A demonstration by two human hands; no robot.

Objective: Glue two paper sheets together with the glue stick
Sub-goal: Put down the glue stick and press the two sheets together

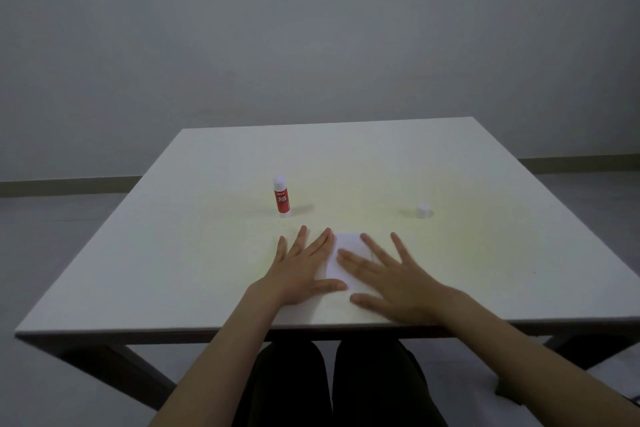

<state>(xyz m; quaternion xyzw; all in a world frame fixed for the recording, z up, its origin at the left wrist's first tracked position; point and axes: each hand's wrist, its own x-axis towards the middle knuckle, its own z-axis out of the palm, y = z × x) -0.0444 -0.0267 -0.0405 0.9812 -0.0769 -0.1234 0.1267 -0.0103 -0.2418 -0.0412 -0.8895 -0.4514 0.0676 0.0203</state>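
Observation:
A small white paper (pixel 347 244) lies flat on the white table (pixel 485 253), near its front edge. My left hand (pixel 300 269) rests flat on the paper's left side, fingers spread. Over the right side lies my right hand (pixel 388 276), palm down, fingers apart. I cannot tell whether it is one sheet or two stacked. A red glue stick (pixel 282 197) stands upright on the table, behind and left of my left hand. Its white cap (pixel 423 211) sits apart at the right, behind my right hand.
The table's front edge (pixel 242 331) runs just below my wrists. My dark-clothed legs (pixel 332 388) show under it. A grey wall and floor lie beyond the table.

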